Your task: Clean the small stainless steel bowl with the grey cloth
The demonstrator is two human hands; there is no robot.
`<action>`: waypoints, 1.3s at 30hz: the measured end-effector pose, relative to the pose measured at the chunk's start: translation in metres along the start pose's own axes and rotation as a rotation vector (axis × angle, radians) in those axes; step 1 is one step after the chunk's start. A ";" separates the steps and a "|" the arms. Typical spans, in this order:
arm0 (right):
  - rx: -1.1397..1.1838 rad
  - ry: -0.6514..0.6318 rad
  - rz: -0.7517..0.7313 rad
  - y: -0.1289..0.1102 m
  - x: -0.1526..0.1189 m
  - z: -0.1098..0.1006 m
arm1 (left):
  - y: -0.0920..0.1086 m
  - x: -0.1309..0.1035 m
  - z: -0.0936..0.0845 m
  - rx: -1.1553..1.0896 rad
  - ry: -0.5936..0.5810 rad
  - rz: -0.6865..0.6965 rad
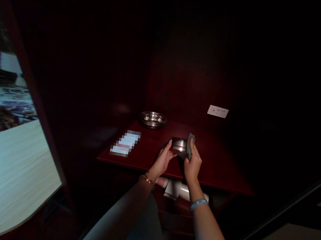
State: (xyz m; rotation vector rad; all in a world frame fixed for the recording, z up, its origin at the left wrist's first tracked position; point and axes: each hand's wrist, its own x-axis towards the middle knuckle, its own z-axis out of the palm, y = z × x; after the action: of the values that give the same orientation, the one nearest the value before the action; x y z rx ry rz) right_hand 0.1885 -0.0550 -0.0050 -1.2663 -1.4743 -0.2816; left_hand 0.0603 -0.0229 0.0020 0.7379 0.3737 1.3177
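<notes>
A shiny metal dish (178,144) is held up over the dark red shelf (219,174). My left hand (164,159) grips its left side, thumb on the near rim and fingers beneath. Against the dish's right side, my right hand (193,161) presses a grey cloth (190,145), with its fingers wrapped round the cloth. Several stacked metal dishes (152,120) sit at the back left of the shelf. A blurred-out pale flat item (125,143) lies at the shelf's left front.
Below the shelf are a white roll (185,192) and other pale items. A white socket panel (218,111) is on the back wall. To the left, beyond the dark side panel, stands a light wooden table (4,175) near a lamp (10,63).
</notes>
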 end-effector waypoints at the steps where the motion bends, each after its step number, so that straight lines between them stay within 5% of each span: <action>1: -0.002 0.004 0.002 0.000 0.000 0.000 | -0.001 0.000 0.001 0.036 -0.008 0.001; 23: -0.005 -0.001 -0.002 -0.004 0.000 -0.003 | 0.002 0.003 -0.003 -0.157 0.032 -0.063; 34: -0.022 0.034 0.008 0.000 -0.001 -0.003 | -0.002 -0.002 0.004 0.114 -0.069 -0.053; 39: -0.048 -0.003 -0.008 -0.002 0.000 -0.003 | -0.003 -0.003 0.003 0.073 -0.037 -0.007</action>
State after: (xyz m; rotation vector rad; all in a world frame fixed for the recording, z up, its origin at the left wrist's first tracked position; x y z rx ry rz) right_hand 0.1881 -0.0581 -0.0033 -1.2996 -1.4837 -0.3221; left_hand 0.0634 -0.0273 0.0018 0.8202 0.3956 1.2873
